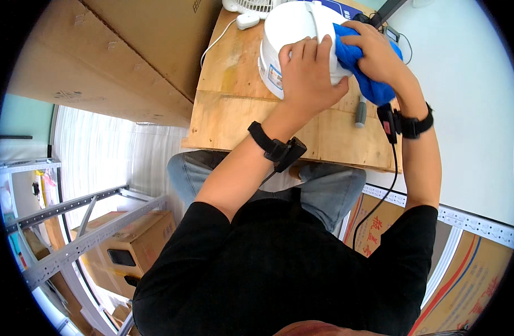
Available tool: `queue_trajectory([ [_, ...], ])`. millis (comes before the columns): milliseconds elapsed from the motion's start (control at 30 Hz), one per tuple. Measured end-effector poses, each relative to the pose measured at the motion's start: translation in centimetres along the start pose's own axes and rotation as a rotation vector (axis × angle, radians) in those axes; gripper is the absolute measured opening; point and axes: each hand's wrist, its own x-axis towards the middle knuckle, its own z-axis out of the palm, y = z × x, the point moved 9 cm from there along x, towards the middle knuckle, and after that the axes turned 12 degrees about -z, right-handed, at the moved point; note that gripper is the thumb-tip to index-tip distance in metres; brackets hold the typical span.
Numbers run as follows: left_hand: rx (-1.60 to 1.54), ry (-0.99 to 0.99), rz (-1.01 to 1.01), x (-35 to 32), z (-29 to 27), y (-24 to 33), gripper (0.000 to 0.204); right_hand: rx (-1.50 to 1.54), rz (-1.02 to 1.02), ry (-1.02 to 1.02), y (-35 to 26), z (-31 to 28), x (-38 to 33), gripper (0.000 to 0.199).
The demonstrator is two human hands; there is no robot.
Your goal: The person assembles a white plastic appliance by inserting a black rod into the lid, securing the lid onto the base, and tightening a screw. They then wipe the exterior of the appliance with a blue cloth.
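A round white appliance [290, 25] with a raised bar across its top stands at the far side of the wooden table; its exact kind I cannot make out. My left hand [310, 73] grips its near edge, fingers bent over the top and the thumb out to the right. On the appliance's right side, my right hand [374, 53] clutches a bunched blue cloth [374, 87] and presses it against the white wall. Part of the cloth hangs down below the fingers. A grey-handled tool [360, 115] lies on the table just under the cloth.
A white fan-like grille [257, 5] with a corded white box [247, 21] sits at the back of the wooden table [234, 120]. Large cardboard boxes [139, 50] rise on the left. A white surface [464, 84] adjoins on the right. A black cable [383, 196] hangs from my right wrist.
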Motion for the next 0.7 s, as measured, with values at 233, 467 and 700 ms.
queue_trajectory([
  [233, 0.000, -0.010, -0.007, 0.0, -0.1, -0.3, 0.080, 0.093, 0.003, -0.009, -2.5, -0.8, -1.8, 0.044],
  [467, 0.025, -0.013, 0.029, 0.1, 0.1, 0.0, 0.081, -0.082, 0.135, 0.095, -1.2, -0.1, -1.8, 0.045],
  [700, 0.058, -0.020, 0.045, 0.2, 0.2, 0.2, 0.084, -0.094, 0.081, 0.063, -4.1, -1.3, -3.0, 0.044],
])
